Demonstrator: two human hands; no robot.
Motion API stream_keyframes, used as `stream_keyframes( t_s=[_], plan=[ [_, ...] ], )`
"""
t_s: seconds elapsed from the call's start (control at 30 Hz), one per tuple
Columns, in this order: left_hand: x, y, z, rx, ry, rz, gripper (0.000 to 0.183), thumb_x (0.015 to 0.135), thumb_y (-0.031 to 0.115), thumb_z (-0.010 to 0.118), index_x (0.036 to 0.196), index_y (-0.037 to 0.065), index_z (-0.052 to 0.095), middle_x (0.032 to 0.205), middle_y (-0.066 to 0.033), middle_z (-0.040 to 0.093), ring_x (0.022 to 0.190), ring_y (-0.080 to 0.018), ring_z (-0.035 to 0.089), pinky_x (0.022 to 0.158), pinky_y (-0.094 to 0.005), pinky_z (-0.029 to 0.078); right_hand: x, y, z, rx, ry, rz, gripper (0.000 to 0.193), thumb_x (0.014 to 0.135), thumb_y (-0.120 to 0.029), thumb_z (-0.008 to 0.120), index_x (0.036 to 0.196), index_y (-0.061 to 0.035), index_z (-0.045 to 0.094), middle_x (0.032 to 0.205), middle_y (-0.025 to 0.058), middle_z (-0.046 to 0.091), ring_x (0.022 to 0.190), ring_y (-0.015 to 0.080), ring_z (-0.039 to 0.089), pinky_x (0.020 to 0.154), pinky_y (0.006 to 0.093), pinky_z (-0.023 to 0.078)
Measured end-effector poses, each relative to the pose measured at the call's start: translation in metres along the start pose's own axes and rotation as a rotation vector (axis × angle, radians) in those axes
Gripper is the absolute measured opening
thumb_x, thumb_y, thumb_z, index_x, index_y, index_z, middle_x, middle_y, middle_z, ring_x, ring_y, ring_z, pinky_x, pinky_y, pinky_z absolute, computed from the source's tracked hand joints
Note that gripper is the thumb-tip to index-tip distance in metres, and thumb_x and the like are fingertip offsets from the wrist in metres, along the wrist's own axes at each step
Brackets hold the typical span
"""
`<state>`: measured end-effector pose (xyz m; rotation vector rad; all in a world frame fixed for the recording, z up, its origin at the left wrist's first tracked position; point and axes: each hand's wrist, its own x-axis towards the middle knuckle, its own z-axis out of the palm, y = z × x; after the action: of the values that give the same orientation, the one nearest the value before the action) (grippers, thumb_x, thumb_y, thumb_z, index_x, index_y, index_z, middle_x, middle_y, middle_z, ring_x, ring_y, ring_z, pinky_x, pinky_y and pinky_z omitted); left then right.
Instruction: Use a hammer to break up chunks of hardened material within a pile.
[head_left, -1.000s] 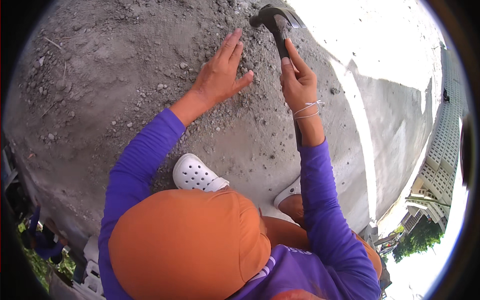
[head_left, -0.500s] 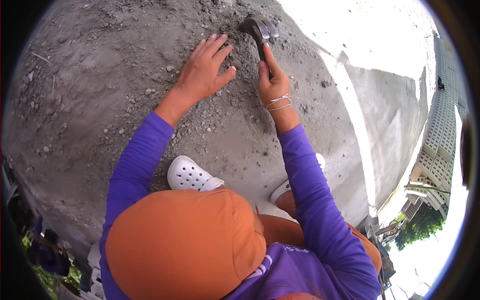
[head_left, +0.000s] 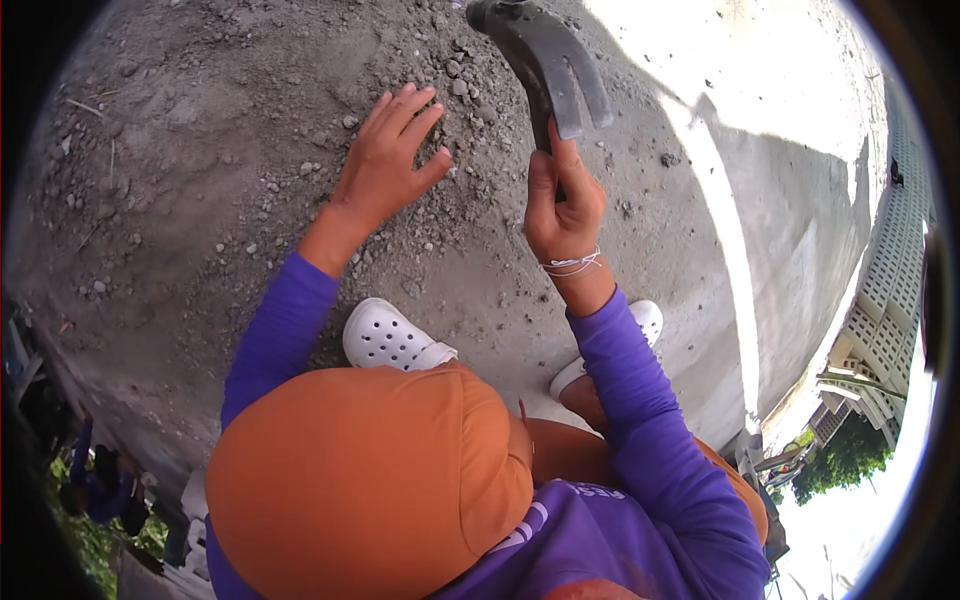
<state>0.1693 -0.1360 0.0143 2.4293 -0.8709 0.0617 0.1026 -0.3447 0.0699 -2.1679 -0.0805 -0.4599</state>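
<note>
My right hand grips the dark handle of a claw hammer, the index finger stretched up along it. The hammer's head is lifted toward me, its split claw pointing to the right. To the left, my left hand is spread with nothing in it, held over or on the loose grey rubble; whether it touches is hard to tell. Small stones and crumbs lie between the two hands. The lower part of the handle is hidden inside my right fist.
My white clog and the other white clog stand on the grey ground, below my orange-clad knee. Pale breeze-block stacks line the right rim. A person in dark clothing is at the lower left.
The hammer has come up off the rubble toward me and looks larger. My right hand has moved slightly right and down; my left hand has drawn back a little to the left.
</note>
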Motion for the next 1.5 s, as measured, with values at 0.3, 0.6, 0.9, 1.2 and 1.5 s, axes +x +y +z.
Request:
stream_keyframes(
  t_s=[0.3, 0.6, 0.9, 1.2, 1.5],
  plan=[
    [-0.025, 0.039, 0.003, -0.093, -0.066, 0.029, 0.047, 0.081, 0.025, 0.065, 0.124, 0.005, 0.061, 0.143, -0.0127, 0.047, 0.137, -0.0351, 0.038, 0.113, -0.052, 0.03, 0.004, 0.016, -0.022, 0.17, -0.244, 0.356, 0.042, 0.098, -0.011, 0.056, 0.139, -0.0161, 0.054, 0.079, 0.007, 0.067, 0.071, 0.0053, 0.055, 0.066, 0.0246, 0.046],
    [-0.062, 0.069, 0.015, -0.072, -0.119, -0.15, 0.055, 0.079, 0.024, 0.067, 0.128, 0.002, 0.057, 0.146, -0.0156, 0.042, 0.136, -0.041, 0.036, 0.11, -0.0514, 0.032, -0.004, 0.01, -0.025, 0.032, -0.123, -0.099, 0.047, 0.097, -0.005, 0.053, 0.144, -0.0045, 0.045, 0.068, 0.007, 0.058, 0.056, 0.0106, 0.051, 0.056, 0.0243, 0.042],
    [-0.011, 0.018, -0.003, 0.043, 0.084, -0.078, 0.053, 0.08, 0.019, 0.067, 0.125, -0.006, 0.055, 0.143, -0.0151, 0.045, 0.128, -0.0404, 0.042, 0.106, -0.0466, 0.039, -0.001, 0.006, -0.017, 0.082, -0.39, 0.384, 0.044, 0.096, -0.011, 0.057, 0.139, -0.0204, 0.054, 0.072, 0.0121, 0.064, 0.06, 0.0106, 0.056, 0.062, 0.0264, 0.047],
    [-0.01, 0.041, 0.025, 0.191, 0.128, -0.194, 0.056, 0.083, 0.031, 0.065, 0.119, -0.012, 0.057, 0.133, -0.0182, 0.05, 0.127, -0.043, 0.041, 0.105, -0.0468, 0.041, 0.046, -0.044, -0.048, 0.413, -0.093, 0.132, 0.048, 0.103, -0.013, 0.049, 0.149, -0.0064, 0.036, 0.061, -0.0045, 0.047, 0.047, 0.0016, 0.036, 0.044, 0.0192, 0.03],
    [0.029, 0.025, 0.008, -0.138, 0.218, -0.043, 0.047, 0.086, 0.026, 0.063, 0.122, -0.005, 0.058, 0.127, -0.0149, 0.057, 0.118, -0.0334, 0.054, 0.102, -0.0432, 0.044, 0.031, -0.052, -0.052, 0.371, 0.004, 0.276, 0.046, 0.099, -0.006, 0.052, 0.144, -0.0011, 0.043, 0.077, -0.0011, 0.058, 0.061, 0.0034, 0.045, 0.055, 0.0182, 0.038]
  ],
)
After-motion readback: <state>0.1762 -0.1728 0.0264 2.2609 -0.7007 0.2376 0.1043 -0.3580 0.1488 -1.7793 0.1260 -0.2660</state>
